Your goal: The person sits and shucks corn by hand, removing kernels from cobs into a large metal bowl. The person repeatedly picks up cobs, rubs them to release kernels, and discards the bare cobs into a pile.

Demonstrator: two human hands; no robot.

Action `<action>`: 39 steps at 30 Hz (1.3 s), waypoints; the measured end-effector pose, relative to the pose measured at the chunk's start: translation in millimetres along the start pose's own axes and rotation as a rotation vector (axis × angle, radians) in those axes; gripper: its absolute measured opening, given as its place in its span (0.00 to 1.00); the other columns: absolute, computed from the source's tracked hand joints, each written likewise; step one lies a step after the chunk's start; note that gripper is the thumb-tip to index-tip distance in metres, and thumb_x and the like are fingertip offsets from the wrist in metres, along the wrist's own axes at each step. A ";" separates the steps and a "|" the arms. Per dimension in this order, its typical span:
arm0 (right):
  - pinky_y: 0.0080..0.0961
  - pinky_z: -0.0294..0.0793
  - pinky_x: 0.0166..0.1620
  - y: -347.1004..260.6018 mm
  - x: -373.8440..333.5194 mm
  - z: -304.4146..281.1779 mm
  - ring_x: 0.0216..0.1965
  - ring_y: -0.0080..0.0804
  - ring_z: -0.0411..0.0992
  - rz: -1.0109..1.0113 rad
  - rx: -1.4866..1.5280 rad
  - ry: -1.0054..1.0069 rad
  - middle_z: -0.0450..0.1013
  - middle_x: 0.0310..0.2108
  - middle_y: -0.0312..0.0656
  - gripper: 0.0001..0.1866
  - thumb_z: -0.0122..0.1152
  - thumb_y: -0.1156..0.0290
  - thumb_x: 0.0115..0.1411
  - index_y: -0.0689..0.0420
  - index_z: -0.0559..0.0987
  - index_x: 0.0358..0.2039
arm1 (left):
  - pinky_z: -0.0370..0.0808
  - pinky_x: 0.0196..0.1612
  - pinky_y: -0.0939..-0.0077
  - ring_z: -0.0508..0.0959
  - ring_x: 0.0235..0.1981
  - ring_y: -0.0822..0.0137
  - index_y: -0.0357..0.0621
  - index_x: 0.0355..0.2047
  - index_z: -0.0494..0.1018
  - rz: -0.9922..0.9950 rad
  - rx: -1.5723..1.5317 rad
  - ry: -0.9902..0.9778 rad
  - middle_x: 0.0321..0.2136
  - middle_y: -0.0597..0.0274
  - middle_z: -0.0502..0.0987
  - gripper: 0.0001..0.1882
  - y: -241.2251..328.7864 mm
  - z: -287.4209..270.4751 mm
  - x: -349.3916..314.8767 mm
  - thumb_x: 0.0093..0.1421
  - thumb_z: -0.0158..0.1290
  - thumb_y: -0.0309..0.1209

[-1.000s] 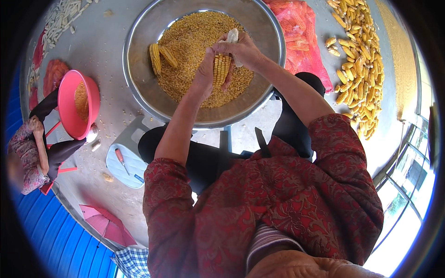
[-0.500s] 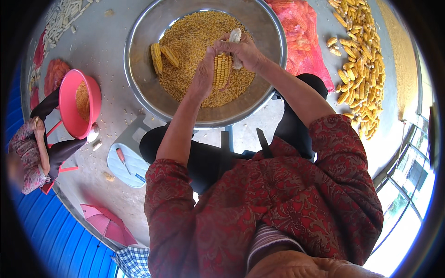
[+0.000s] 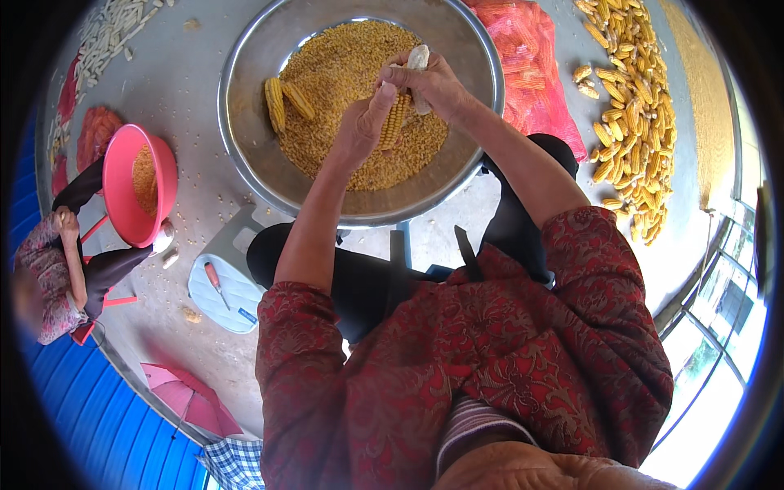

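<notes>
Over a wide metal basin [image 3: 237,122], my left hand [image 3: 363,129] is closed round a yellow ear of corn [image 3: 394,122], its thumb pointing up along the ear. My right hand [image 3: 439,88] grips a pale, bare corncob [image 3: 419,59] and presses against the upper part of the same ear. Fingers hide much of both. Loose corn kernels [image 3: 327,61] fill the basin's bottom. Two more ears, one at the wall [image 3: 275,104] and one beside it [image 3: 298,100], lie on the kernels at the left.
A red mesh sack of ears [image 3: 531,82] lies right of the basin, with a long pile of ears [image 3: 633,122] beyond. At left, another person [image 3: 57,261] sits by a pink basin [image 3: 122,184]. A red-handled screwdriver [image 3: 214,276] rests on a pale blue seat [image 3: 220,298]. Bare cobs [image 3: 114,33] lie far left.
My hands have shifted slightly against the ear, and my left thumb now covers more of it. Less of the ear's face shows. The other person's hands have moved slightly.
</notes>
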State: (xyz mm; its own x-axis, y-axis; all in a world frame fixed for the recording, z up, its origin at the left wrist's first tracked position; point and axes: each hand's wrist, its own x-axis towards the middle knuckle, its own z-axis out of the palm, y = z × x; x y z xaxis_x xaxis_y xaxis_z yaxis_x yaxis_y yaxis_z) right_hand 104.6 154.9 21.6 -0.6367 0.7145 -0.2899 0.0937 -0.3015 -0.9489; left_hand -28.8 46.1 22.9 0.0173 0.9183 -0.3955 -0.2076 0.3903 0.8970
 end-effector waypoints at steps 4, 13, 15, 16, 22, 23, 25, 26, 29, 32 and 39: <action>0.18 0.72 0.26 15.0 1.7 6.5 0.24 0.18 0.72 -0.080 0.093 0.069 0.74 0.22 0.33 0.11 0.67 0.64 0.54 0.59 0.79 0.29 | 0.65 0.11 0.79 0.72 0.13 0.72 0.34 0.30 0.73 -0.027 0.025 0.055 0.15 0.60 0.72 0.39 -7.3 3.4 1.5 0.61 0.36 0.64; 0.18 0.73 0.30 26.1 4.4 12.8 0.27 0.18 0.73 -0.118 0.130 0.064 0.76 0.25 0.35 0.09 0.66 0.67 0.55 0.59 0.79 0.29 | 0.64 0.09 0.80 0.73 0.12 0.71 0.34 0.31 0.73 -0.053 -0.011 0.178 0.16 0.59 0.73 0.38 -14.5 8.3 0.9 0.64 0.31 0.61; 0.18 0.73 0.31 24.5 3.2 13.8 0.28 0.18 0.73 -0.110 0.097 0.058 0.76 0.26 0.33 0.08 0.66 0.68 0.55 0.58 0.79 0.29 | 0.64 0.09 0.79 0.74 0.13 0.71 0.33 0.31 0.73 -0.063 -0.016 0.219 0.16 0.58 0.74 0.37 -15.3 9.6 1.7 0.65 0.30 0.58; 0.18 0.73 0.31 24.2 2.3 14.4 0.29 0.18 0.73 -0.105 0.081 0.054 0.76 0.26 0.32 0.07 0.66 0.69 0.55 0.58 0.79 0.29 | 0.64 0.09 0.78 0.75 0.13 0.70 0.33 0.31 0.73 -0.070 -0.019 0.241 0.17 0.58 0.74 0.36 -16.3 9.8 1.5 0.65 0.30 0.57; 0.17 0.71 0.33 14.5 -4.6 26.2 0.29 0.15 0.71 -0.154 -0.217 0.085 0.75 0.26 0.31 0.10 0.67 0.66 0.55 0.58 0.80 0.31 | 0.68 0.13 0.76 0.75 0.15 0.69 0.31 0.32 0.73 -0.006 -0.250 0.424 0.19 0.57 0.75 0.28 -39.5 2.8 13.4 0.67 0.37 0.48; 0.17 0.71 0.33 10.8 -6.6 27.1 0.29 0.15 0.71 -0.201 -0.262 0.055 0.75 0.26 0.31 0.10 0.67 0.66 0.55 0.58 0.80 0.32 | 0.69 0.14 0.76 0.76 0.17 0.69 0.31 0.33 0.73 0.057 -0.242 0.424 0.20 0.58 0.75 0.26 -49.4 0.7 15.5 0.67 0.39 0.46; 0.17 0.71 0.33 6.4 -9.8 28.2 0.29 0.15 0.71 -0.293 -0.348 -0.009 0.75 0.26 0.31 0.09 0.67 0.65 0.55 0.57 0.80 0.32 | 0.72 0.18 0.76 0.76 0.20 0.70 0.31 0.33 0.73 0.182 -0.223 0.425 0.21 0.58 0.75 0.22 -62.6 -2.8 16.5 0.67 0.42 0.41; 0.17 0.71 0.34 5.7 -12.6 30.0 0.29 0.15 0.72 -0.366 -0.402 -0.061 0.75 0.26 0.31 0.09 0.66 0.65 0.55 0.56 0.80 0.32 | 0.72 0.20 0.77 0.76 0.21 0.71 0.31 0.33 0.73 0.228 -0.305 0.402 0.21 0.59 0.75 0.20 -64.9 -0.2 13.9 0.66 0.44 0.40; 0.18 0.73 0.34 1.0 -17.9 33.8 0.29 0.18 0.74 -0.247 -0.470 -0.077 0.76 0.27 0.33 0.09 0.63 0.65 0.58 0.57 0.80 0.32 | 0.73 0.21 0.79 0.76 0.23 0.74 0.33 0.36 0.73 0.328 -0.439 0.358 0.23 0.62 0.75 0.22 -69.9 12.8 6.3 0.66 0.44 0.44; 0.20 0.75 0.34 8.9 7.2 14.1 0.29 0.20 0.75 -0.094 0.064 -0.035 0.77 0.27 0.35 0.09 0.61 0.65 0.59 0.58 0.79 0.32 | 0.71 0.18 0.83 0.75 0.22 0.76 0.34 0.38 0.72 -0.045 -0.286 0.205 0.23 0.63 0.75 0.28 -31.1 -8.6 2.0 0.66 0.41 0.51; 0.22 0.76 0.34 13.9 14.2 4.1 0.31 0.22 0.74 -0.123 0.205 -0.065 0.76 0.28 0.37 0.08 0.60 0.66 0.59 0.58 0.78 0.32 | 0.60 0.16 0.85 0.65 0.16 0.81 0.37 0.37 0.75 0.047 0.143 0.099 0.18 0.69 0.70 0.32 0.7 -5.9 -4.4 0.63 0.42 0.58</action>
State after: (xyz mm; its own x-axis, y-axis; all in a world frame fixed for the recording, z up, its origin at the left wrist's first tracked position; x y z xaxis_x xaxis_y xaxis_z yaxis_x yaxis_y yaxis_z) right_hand 93.8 158.2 4.8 -0.6824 0.7136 -0.1585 -0.1407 -0.3410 -0.9295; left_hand -34.8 42.0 24.1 -0.0870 0.9275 -0.3635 -0.0650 0.3588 0.9312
